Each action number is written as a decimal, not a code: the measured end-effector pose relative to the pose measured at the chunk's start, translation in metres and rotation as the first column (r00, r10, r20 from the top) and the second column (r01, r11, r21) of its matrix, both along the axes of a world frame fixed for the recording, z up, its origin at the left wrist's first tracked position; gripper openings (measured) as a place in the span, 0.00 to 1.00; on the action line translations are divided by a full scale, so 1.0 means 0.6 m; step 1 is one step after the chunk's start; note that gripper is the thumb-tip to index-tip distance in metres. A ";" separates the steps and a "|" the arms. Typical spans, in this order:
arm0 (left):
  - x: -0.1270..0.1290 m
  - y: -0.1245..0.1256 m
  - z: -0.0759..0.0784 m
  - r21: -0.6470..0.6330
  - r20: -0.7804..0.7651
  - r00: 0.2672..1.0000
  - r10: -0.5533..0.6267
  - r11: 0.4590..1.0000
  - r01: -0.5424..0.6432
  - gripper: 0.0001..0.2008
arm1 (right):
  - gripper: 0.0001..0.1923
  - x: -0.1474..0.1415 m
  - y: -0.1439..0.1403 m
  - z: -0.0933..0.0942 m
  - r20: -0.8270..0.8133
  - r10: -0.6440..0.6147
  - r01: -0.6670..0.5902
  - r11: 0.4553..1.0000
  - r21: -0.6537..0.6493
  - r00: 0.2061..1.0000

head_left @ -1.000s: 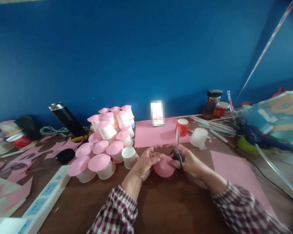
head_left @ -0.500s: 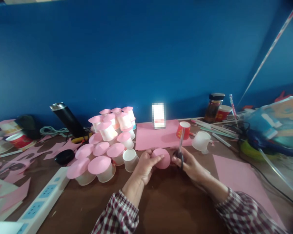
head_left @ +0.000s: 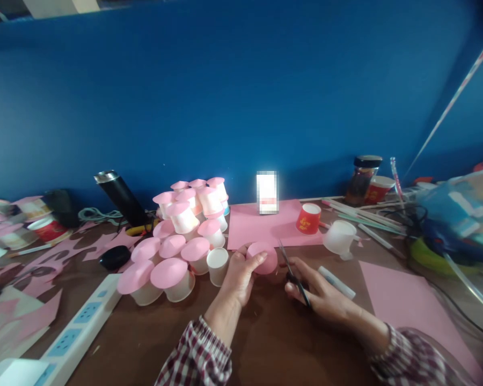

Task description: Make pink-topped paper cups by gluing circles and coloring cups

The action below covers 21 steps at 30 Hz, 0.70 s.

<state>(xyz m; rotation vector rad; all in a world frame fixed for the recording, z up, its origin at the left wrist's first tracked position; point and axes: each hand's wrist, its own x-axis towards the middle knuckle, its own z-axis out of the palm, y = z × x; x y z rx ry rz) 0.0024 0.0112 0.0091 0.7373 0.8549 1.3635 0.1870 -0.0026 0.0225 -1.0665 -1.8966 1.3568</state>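
Between thumb and fingers, my left hand [head_left: 241, 273] pinches a round pink paper disc [head_left: 264, 258]. My right hand [head_left: 320, 289] is closed around the handles of dark scissors [head_left: 294, 274], whose blades point up and to the left, just right of the disc and apart from it. Left of my left hand stands a plain white paper cup [head_left: 218, 266]. Beside it are several paper cups topped with pink paper cones [head_left: 169, 272]. A red paper cup [head_left: 308, 219] rests on a pink sheet [head_left: 249, 225] beyond my hands.
A white power strip [head_left: 80, 327] lies at the left, near a black tumbler [head_left: 121, 197] and cut pink scraps [head_left: 50, 262]. On the right are a tape dispenser [head_left: 340, 238], a glue stick [head_left: 337, 282], another pink sheet [head_left: 406, 300] and a lidded jar [head_left: 362, 179].
My right hand has moved down and right, and the scissors have turned from upright to tilted left. A glue stick now shows beside that hand. The whole view has shifted slightly.
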 end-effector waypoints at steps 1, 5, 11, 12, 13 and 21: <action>0.000 0.000 -0.001 -0.005 0.001 1.000 0.002 1.000 -0.002 0.18 | 0.16 -0.001 0.001 -0.004 -0.003 -0.025 0.025 1.000 -0.009 1.000; -0.001 0.000 0.000 -0.027 -0.011 1.000 0.026 0.999 -0.027 0.19 | 0.16 -0.005 0.006 -0.022 -0.049 -0.039 0.034 0.995 -0.099 0.998; -0.002 -0.001 0.001 -0.016 0.010 0.999 0.034 0.999 -0.034 0.21 | 0.20 -0.005 0.011 -0.037 -0.119 -0.086 0.073 0.991 -0.115 0.989; -0.002 -0.001 0.001 -0.026 0.018 0.999 0.037 0.999 -0.037 0.22 | 0.21 -0.004 0.011 -0.036 -0.114 -0.091 0.079 0.991 -0.105 0.989; -0.002 0.000 0.001 -0.036 0.026 0.999 0.043 0.998 -0.042 0.24 | 0.21 -0.003 0.011 -0.035 -0.108 -0.087 0.077 0.992 -0.098 0.990; -0.004 0.005 -0.002 -0.037 0.024 0.997 0.078 0.996 -0.077 0.28 | 0.23 0.000 0.008 -0.024 -0.082 -0.038 0.029 0.993 -0.110 0.996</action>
